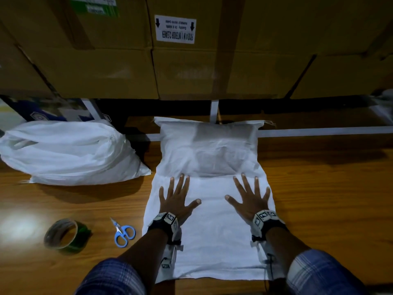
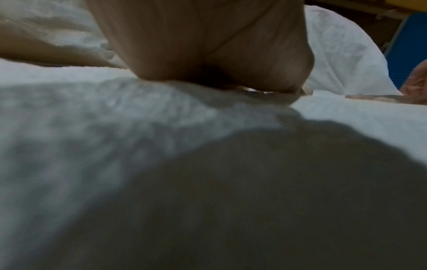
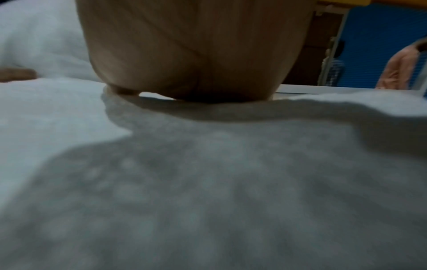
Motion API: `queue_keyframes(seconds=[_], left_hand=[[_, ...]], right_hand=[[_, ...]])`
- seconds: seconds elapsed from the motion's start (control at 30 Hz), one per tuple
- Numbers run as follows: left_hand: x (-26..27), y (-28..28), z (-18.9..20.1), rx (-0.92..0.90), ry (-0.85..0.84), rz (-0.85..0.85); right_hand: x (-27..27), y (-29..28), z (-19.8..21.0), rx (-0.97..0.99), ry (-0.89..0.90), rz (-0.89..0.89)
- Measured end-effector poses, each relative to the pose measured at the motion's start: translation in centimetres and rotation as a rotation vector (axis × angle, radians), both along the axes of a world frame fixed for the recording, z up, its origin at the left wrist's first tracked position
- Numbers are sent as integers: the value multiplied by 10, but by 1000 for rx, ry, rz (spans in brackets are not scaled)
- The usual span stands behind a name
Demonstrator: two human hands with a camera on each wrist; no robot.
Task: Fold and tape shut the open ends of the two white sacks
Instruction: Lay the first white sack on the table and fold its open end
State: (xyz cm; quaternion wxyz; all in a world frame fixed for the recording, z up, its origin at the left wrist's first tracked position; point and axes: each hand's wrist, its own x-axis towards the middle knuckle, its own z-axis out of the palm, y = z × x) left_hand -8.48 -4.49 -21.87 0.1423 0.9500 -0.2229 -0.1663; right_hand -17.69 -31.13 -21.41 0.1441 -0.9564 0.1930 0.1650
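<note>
A white sack [image 1: 209,154] lies on the wooden table in front of me, its filled part bulging at the far end and its empty flat end stretching toward me. My left hand [image 1: 178,194] and right hand [image 1: 248,193] press flat on that empty end with fingers spread, just short of the bulge. The wrist views show only each palm heel, left hand [image 2: 208,45] and right hand [image 3: 191,51], on blurred white sack cloth [image 2: 115,127] [image 3: 208,182]. A second white sack [image 1: 68,150], full and rumpled, lies at the left.
A roll of tape [image 1: 63,234] and blue-handled scissors [image 1: 123,232] lie on the table [image 1: 329,199] left of my left arm. Stacked cardboard boxes [image 1: 191,60] stand behind the table. White rails run along its far edge.
</note>
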Motion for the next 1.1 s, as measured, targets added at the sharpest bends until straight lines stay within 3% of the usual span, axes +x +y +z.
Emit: queue_keyframes(seconds=[0.2,0.3,0.37,0.6,0.7,0.9,1.1], left_hand=[[8,-6,6,49,71,19],[7,-16,24,10,-76,160],[7,-25,32,-15,-64,210],[-5,-17,4,107,148,205],[1,-8,7,113,191,145],[6,0,18,173,233,87],[-8,-14,49,169,191,34]], right_hand=[[4,-3,15,-1,72,-69],[20,26,30,-22,-30,-54],[28,51,33,2,-59,0],[21,75,6,103,59,22],[12,51,6,85,64,34],[-7,-4,18,45,163,-122],[1,56,48,89,63,-68]])
